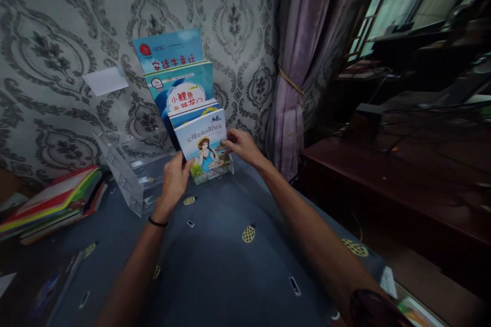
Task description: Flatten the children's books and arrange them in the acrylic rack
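A white-covered children's book (pixel 203 135) with a girl in a yellow hat stands at the front of a clear tiered rack (pixel 132 184). My left hand (pixel 175 176) grips its lower left edge, thumb on the cover. On its right edge, my right hand (pixel 242 144) pinches the cover side with thumb and fingers. Behind it rise a blue book (pixel 184 87) with a carp title and a taller light-blue book (pixel 169 51) with red lettering. The rack's left part holds no books, and its lower front shows beneath the white book.
Colourful books or folders (pixel 57 199) lie stacked at the left. A patterned blue cloth (pixel 215 260) covers the table. Patterned wallpaper stands behind, with a tied purple curtain (pixel 303 56) to the right. Beyond the table's right edge is a dark red cabinet (pixel 376 179) with cables.
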### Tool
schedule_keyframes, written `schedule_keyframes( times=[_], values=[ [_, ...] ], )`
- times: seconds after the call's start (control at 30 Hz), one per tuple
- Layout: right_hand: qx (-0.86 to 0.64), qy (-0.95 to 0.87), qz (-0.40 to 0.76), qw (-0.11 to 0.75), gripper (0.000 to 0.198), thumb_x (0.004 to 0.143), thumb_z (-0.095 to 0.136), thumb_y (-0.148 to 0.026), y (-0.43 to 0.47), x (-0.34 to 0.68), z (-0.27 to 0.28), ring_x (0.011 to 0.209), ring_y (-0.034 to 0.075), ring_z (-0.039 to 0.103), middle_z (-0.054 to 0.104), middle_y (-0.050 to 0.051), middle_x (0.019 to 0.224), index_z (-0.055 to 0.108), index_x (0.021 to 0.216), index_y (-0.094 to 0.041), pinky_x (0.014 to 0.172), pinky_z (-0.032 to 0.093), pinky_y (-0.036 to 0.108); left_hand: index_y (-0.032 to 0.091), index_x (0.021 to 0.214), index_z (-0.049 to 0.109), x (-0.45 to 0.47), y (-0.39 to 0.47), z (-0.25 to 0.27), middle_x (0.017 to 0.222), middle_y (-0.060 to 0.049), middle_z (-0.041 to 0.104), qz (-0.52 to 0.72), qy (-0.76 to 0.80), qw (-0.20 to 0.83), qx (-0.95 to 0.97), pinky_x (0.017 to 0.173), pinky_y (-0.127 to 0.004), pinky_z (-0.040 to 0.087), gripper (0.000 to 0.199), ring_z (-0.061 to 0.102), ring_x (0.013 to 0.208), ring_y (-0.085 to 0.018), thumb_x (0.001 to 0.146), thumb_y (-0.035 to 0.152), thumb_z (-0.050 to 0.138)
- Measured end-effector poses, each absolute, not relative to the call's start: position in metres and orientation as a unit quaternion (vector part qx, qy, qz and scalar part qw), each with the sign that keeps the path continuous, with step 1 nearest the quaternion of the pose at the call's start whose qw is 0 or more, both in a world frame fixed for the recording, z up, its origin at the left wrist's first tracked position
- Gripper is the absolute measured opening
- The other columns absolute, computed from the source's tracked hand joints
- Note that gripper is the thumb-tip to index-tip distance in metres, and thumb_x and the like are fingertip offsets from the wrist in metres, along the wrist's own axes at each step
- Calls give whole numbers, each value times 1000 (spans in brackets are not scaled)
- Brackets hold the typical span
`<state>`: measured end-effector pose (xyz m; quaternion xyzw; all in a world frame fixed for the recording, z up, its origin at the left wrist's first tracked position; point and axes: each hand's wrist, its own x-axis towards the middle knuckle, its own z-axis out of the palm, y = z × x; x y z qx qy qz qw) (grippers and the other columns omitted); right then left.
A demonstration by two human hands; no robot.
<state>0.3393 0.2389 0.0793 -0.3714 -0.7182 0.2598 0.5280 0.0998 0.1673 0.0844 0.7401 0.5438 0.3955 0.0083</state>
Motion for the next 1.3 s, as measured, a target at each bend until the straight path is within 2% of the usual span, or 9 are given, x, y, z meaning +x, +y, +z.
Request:
schedule_keyframes(
  times=[0.13, 0.23, 0.43, 0.63, 0.8, 0.97, 1.3],
  values=[
    [-405, -769, 169, 465, 15, 82, 64, -29, 238, 344, 83, 71, 17, 57, 61, 0, 72, 56, 74, -19, 62, 43, 26, 14, 102, 65, 98, 166, 77, 91, -8, 75, 365, 560, -27, 744, 70, -28, 45, 21, 67, 77, -21, 97, 30, 53],
    [-423, -790, 125, 426, 11, 82, 65, -26, 238, 345, 84, 71, 16, 57, 64, 0, 74, 59, 76, -18, 64, 39, 25, 14, 104, 64, 99, 164, 73, 95, -10, 75, 315, 591, -54, 741, 70, -28, 45, 21, 69, 81, -23, 99, 30, 51],
    [-488, -798, 82, 344, 8, 84, 67, -26, 236, 347, 83, 73, 17, 59, 69, 2, 80, 64, 82, -18, 60, 33, 25, 17, 108, 63, 107, 157, 74, 102, -11, 76, 175, 669, -104, 715, 67, -29, 43, 28, 73, 91, -28, 104, 39, 46],
    [-530, -805, 64, 261, 10, 88, 67, -29, 230, 348, 88, 78, 18, 62, 72, 4, 88, 67, 89, -19, 59, 32, 25, 16, 116, 62, 116, 149, 80, 105, -15, 76, 68, 704, -108, 698, 69, -34, 48, 36, 73, 97, -34, 105, 43, 41],
    [-546, -796, 57, 255, 11, 89, 67, -30, 229, 347, 90, 81, 20, 65, 74, 5, 90, 67, 92, -19, 60, 35, 25, 15, 117, 62, 120, 145, 83, 109, -16, 75, 44, 712, -77, 697, 75, -35, 51, 39, 73, 102, -32, 106, 43, 38],
    [-542, -790, 57, 281, 19, 89, 68, -25, 230, 345, 88, 88, 22, 69, 76, 7, 95, 64, 106, -18, 67, 42, 26, 14, 117, 63, 120, 145, 81, 110, -17, 75, 38, 713, -59, 698, 79, -36, 53, 42, 73, 102, -31, 107, 42, 33],
    [-529, -798, 56, 283, 14, 88, 63, -16, 232, 341, 87, 87, 22, 70, 76, 10, 97, 63, 102, -17, 71, 46, 26, 12, 120, 61, 123, 145, 80, 109, -17, 75, 42, 714, -53, 697, 80, -38, 56, 41, 74, 100, -31, 107, 39, 34]
  ],
)
